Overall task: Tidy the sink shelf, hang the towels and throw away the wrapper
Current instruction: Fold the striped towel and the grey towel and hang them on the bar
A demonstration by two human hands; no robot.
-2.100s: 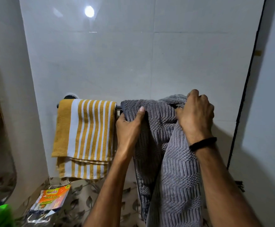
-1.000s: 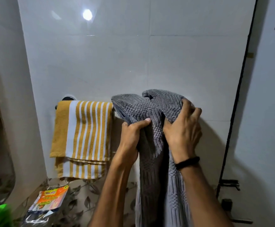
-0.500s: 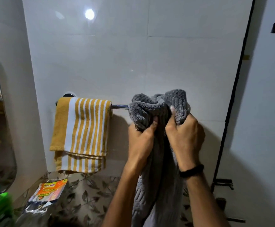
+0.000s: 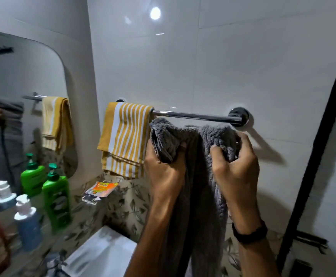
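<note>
Lower left: green bottle (image 4: 57, 198) and blue bottle (image 4: 28, 222) upright, contents can't tell. Grey towel (image 4: 195, 176), ribbed and bunched, centre frame just under the bare rail (image 4: 193, 115) — left hand (image 4: 165, 170) and right hand (image 4: 235, 168) each fisted round a top corner. Striped towel (image 4: 125, 138) hangs on the rail's left end — wrapper (image 4: 100, 191) below it.

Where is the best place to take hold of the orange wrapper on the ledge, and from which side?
Pinch the orange wrapper at its clear near end, which seems to stick out over the ledge edge. Come from the front, low, since the striped towel hangs just above it.
</note>
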